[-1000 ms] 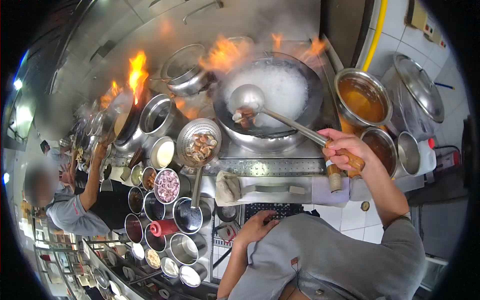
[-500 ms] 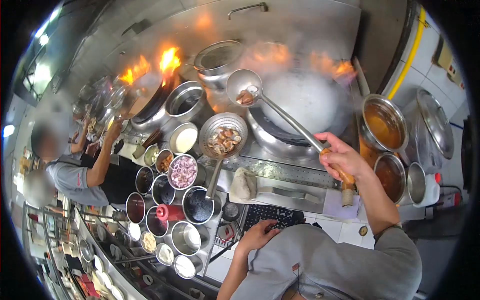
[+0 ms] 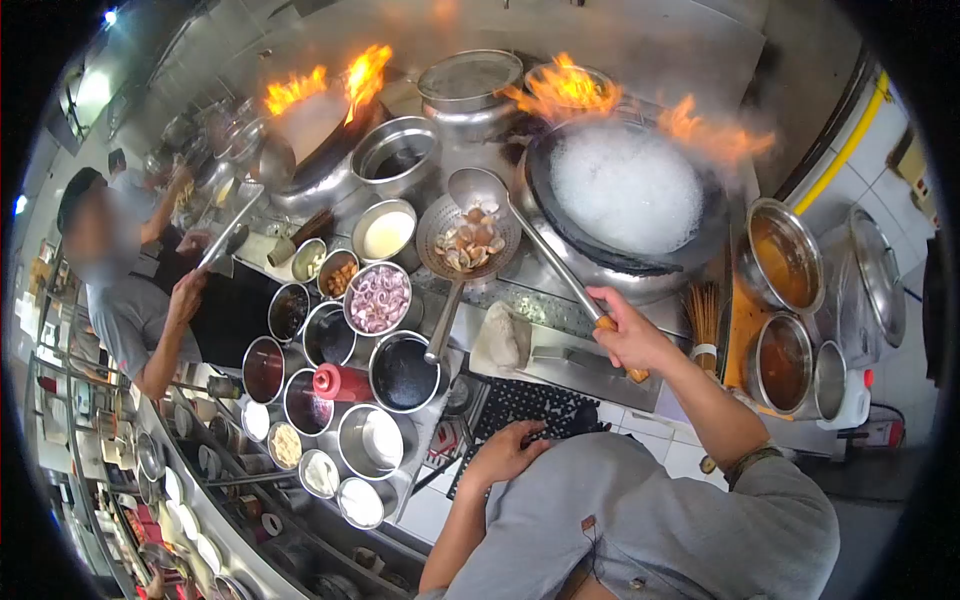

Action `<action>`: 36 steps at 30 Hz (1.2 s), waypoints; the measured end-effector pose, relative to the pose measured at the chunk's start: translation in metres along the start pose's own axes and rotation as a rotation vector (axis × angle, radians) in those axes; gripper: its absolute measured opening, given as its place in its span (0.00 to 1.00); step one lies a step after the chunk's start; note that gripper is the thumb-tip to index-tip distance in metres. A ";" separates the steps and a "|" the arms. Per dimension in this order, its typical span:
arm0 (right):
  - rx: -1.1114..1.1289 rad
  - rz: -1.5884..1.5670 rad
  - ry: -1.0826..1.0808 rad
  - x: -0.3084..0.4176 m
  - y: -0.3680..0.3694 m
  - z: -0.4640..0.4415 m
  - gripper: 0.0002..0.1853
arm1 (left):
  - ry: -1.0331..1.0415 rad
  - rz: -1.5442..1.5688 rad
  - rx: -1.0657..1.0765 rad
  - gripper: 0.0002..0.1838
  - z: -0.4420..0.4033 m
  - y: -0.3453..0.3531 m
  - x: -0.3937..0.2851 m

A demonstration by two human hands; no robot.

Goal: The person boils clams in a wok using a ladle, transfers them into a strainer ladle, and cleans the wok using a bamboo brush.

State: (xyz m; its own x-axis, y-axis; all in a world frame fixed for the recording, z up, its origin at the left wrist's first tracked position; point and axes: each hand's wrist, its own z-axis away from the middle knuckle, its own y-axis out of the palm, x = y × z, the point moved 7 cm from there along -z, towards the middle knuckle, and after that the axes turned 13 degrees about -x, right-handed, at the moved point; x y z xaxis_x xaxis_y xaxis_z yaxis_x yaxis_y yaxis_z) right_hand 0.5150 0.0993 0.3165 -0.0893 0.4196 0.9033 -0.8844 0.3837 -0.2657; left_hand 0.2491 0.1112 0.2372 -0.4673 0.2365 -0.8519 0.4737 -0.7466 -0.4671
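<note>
1. One steel counter (image 3: 555, 318) carried our work; flames (image 3: 570, 90) rose toward its back edge.
2. Beyond our right hand (image 3: 630, 335), toward the counter's right end, we had the black wok (image 3: 541, 180), filled with white foam (image 3: 625, 185).
3. Just left of the wok lay our perforated strainer (image 3: 433, 240), bearing shellfish (image 3: 470, 250), its handle pointing at the counter's front edge.
4. Our ladle (image 3: 476, 187) slanted from our grip to the strainer, its bowl above the strainer's far rim. To our judgement, the step called for a low lip, a gentle roll of the wrist and clearance from the wok's rim, so that no shells would skip over the strainer's edge.
5. Our right hand, above the counter's front edge, had its fingers wrapped round the ladle's wooden handle (image 3: 606, 323). Our left hand (image 3: 507, 455) rested against our shirt (image 3: 640, 500), fingers loosely extended, gripping nothing we could see.
6. Smallest were the shellfish, heaped in the strainer, a few right at the ladle's lip. They lay left of our right hand and farther from the counter's front edge, well apart from our fingers, with the ladle's length spanning the gap.
</note>
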 end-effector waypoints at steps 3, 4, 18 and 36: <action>-0.024 0.095 -0.010 0.003 0.002 0.004 0.34 | -0.017 -0.026 0.006 0.25 -0.001 -0.007 -0.005; -0.036 0.116 -0.025 0.003 0.002 0.004 0.35 | -0.027 -0.017 0.022 0.24 -0.001 -0.007 -0.005; 0.065 -0.108 0.089 -0.008 0.027 0.000 0.34 | 0.079 -0.089 0.066 0.25 -0.011 -0.008 -0.004; 0.043 -1.049 -0.049 0.050 -0.065 0.045 0.31 | 0.066 -0.096 0.113 0.27 -0.025 -0.001 -0.009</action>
State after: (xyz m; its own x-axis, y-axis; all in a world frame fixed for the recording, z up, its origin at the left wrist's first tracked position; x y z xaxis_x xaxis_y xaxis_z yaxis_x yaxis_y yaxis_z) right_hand 0.5475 0.0585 0.3942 0.7135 -0.1403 0.6864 -0.5444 0.5057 0.6692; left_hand 0.2720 0.1253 0.2395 -0.4545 0.3475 -0.8201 0.3409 -0.7828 -0.5206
